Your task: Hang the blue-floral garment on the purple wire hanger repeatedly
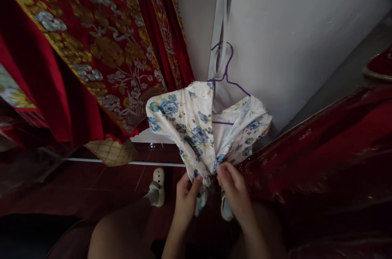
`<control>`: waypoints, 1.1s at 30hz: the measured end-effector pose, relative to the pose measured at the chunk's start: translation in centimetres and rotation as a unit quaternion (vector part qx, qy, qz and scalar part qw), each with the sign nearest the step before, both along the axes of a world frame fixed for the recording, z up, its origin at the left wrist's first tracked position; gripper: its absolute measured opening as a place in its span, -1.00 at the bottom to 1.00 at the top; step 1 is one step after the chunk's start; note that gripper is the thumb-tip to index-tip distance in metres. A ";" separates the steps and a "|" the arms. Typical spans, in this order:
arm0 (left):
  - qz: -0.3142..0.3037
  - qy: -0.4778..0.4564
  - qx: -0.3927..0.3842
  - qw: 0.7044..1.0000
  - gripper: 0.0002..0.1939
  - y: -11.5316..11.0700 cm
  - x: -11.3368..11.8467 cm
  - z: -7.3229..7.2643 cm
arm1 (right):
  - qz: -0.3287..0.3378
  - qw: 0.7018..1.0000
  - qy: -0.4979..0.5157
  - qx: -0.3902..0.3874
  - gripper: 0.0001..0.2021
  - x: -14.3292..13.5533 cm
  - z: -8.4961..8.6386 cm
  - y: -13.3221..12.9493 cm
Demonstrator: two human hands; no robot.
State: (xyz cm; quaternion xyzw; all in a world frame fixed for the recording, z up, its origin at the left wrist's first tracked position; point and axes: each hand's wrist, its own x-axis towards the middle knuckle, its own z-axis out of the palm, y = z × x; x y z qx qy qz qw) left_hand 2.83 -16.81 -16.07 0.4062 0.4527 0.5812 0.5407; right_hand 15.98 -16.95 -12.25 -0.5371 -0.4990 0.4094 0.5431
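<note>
A white garment with blue flowers [199,128] hangs on a purple hanger [230,75] against the pale wall. Its V-shaped neckline faces me, and the lower part is gathered where my hands are. My left hand [187,195] pinches the fabric at the lower left between thumb and fingers. On the other side of the front, my right hand [233,181] is closed on the cloth just below the neckline. The garment's lower end drops between both hands and is partly hidden in shadow.
Red cloth with gold and silver embroidery [107,46] hangs at the left. A white strap [224,18] runs down the wall [294,34] to the hanger. At the right is a dark red surface [330,148]. Cream clogs [158,185] are on the tiled floor [122,185].
</note>
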 end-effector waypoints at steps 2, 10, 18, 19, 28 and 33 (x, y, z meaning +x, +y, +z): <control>-0.019 0.013 0.004 1.000 -0.66 -0.3 -0.4 -0.3 | 0.029 0.998 -0.055 0.004 -0.63 0.6 0.7 1.5; -0.035 0.034 0.009 0.999 -0.66 -0.4 -2.8 -0.8 | 0.047 0.999 0.022 -0.012 -0.52 -0.6 -0.6 1.1; -0.073 -0.024 -0.016 0.997 -0.71 -1.0 -1.4 -0.5 | 0.043 0.997 0.070 -0.001 -0.57 -0.1 1.1 1.5; -0.077 -0.025 -0.012 0.997 -0.71 -1.1 -1.3 -0.5 | 0.035 0.997 0.071 0.001 -0.57 -0.1 1.4 1.8; -0.018 0.019 -0.019 0.999 -0.70 -0.6 -1.2 -0.8 | -0.095 0.980 0.169 0.044 -0.63 -1.7 0.7 0.6; 0.314 0.124 0.165 0.927 -0.70 -0.7 0.3 -0.4 | -0.114 0.969 0.216 0.029 -0.66 -2.5 0.8 -0.6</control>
